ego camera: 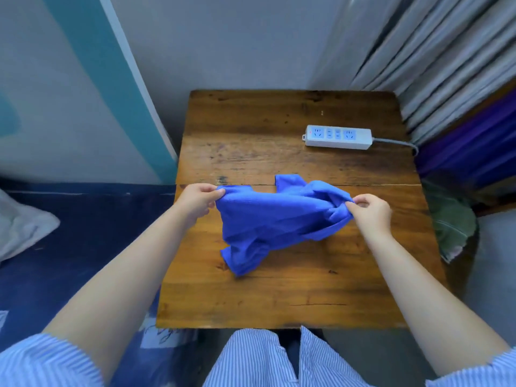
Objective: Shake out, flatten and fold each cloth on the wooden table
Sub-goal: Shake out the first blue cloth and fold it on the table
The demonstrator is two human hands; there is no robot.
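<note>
Between both hands (198, 199), seemingly pinched: cloth (275, 219)

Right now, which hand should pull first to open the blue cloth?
Probably the right hand: its grip holds the bunched side of the blue cloth. The left hand already holds a spread corner.

Bright blue cloth (276, 219), brown wooden table (293, 297), white power strip (338, 136), blue-and-white striped sleeves (42, 361)

Grey wall (223, 43), pleated curtains (446, 60), blue bedding (83, 233)
</note>
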